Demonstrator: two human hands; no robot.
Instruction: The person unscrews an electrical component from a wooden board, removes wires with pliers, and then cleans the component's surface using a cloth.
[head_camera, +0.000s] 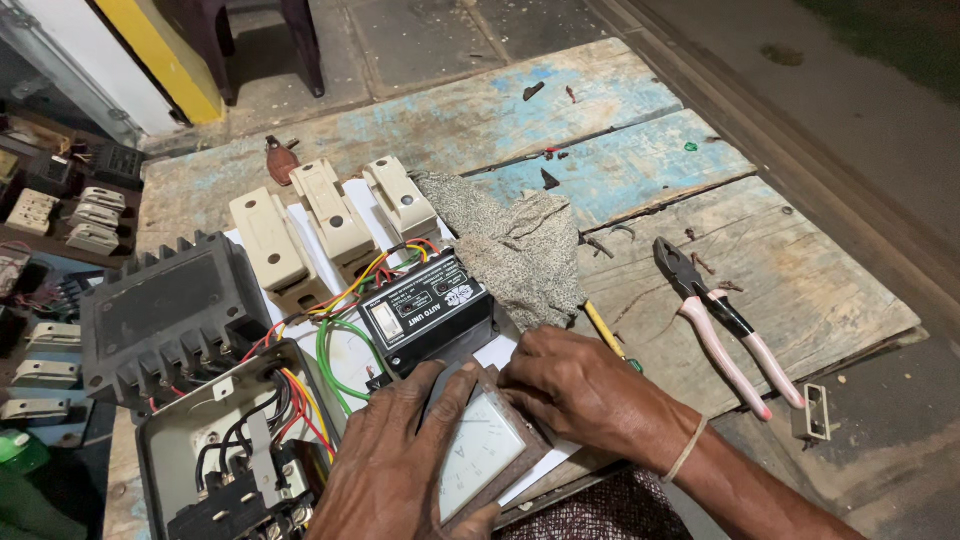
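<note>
Weathered plank table (800, 290), flaked blue paint, carrying a white backing panel (352, 360) on which electrical parts are laid out. Black finned housing (165, 315), upper left of the hands, flat on the panel. Open grey switch enclosure (215, 450), at the near left corner, lid off, red, yellow and black wiring (290, 400) exposed and running up toward a black control unit (425, 310) with a white rocker on its face. Three cream porcelain fuse carriers (330, 215), side by side beyond the unit, long axes pointing away from the person. Grey patterned rag (515, 250), draped to the right of the unit. Analogue panel meter (485, 450), square brown frame, white dial, lying face up and turned diamond-wise at the near edge of the panel, directly between both hands and just this side of the control unit. Left hand (395, 470), fingers spread and curled over the meter's left edge, thumb under its lower corner, gripping it. Right hand (580, 385), fingers bent down and pressing on the meter's upper right edge; both hands touch it, neither nearer. Pink-handled pliers (725, 325), well to the right, handles toward the person, untouched. Yellow-handled screwdriver (603, 328), partly under the rag, just beside the right hand's knuckles.
</note>
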